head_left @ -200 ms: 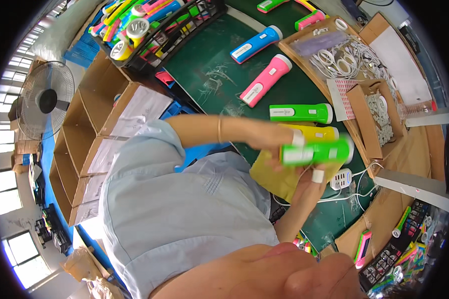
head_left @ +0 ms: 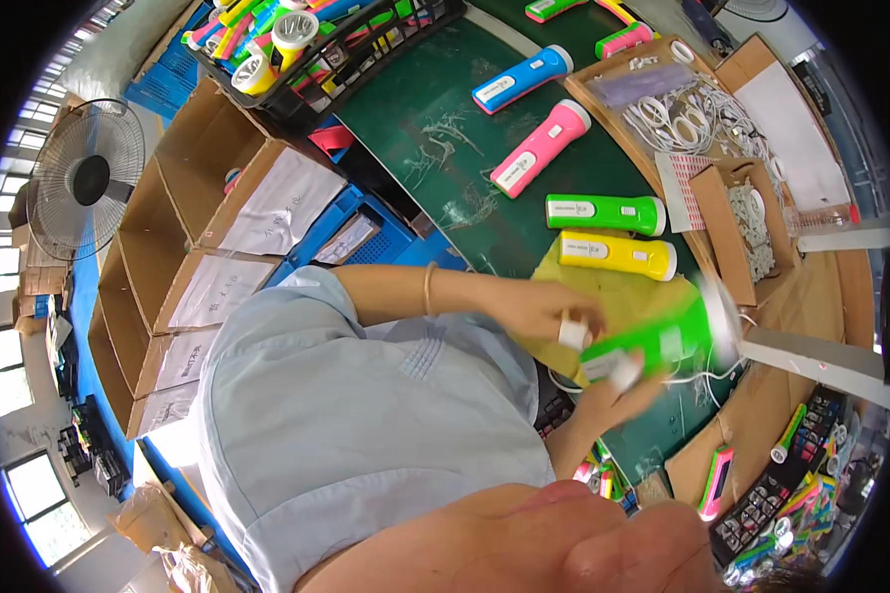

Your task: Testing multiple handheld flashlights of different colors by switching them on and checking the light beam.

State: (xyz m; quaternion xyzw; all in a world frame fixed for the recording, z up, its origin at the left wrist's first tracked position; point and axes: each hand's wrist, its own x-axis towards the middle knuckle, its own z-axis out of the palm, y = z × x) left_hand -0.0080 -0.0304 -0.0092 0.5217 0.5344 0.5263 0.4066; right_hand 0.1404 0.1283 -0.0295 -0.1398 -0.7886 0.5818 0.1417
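My right hand (head_left: 618,395) is closed around the handle end of a green flashlight (head_left: 667,341), which is smeared by motion and tilted with its pale head to the upper right. White wrap shows on a finger of each hand. My left hand (head_left: 549,311) is apart from that flashlight, its fingers curled above a yellow cloth (head_left: 653,301); what they hold, if anything, is hidden. Just beyond lie a yellow flashlight (head_left: 618,256), partly over the cloth's far edge, and a second green flashlight (head_left: 606,213). A pink flashlight (head_left: 541,148) and a blue one (head_left: 522,79) lie farther off.
The green tabletop (head_left: 445,188) carries a black basket (head_left: 366,69) of flashlights. A wooden tray (head_left: 603,99) holds white cables, beside a cardboard box (head_left: 727,227) of small white parts. Cardboard bins (head_left: 183,217) stand left, near a fan (head_left: 91,181). More flashlights sit at lower right.
My hands have separated: the left has come off the green flashlight, while the right has swung it down and right, head outward. The yellow flashlight and more of the cloth are now uncovered.
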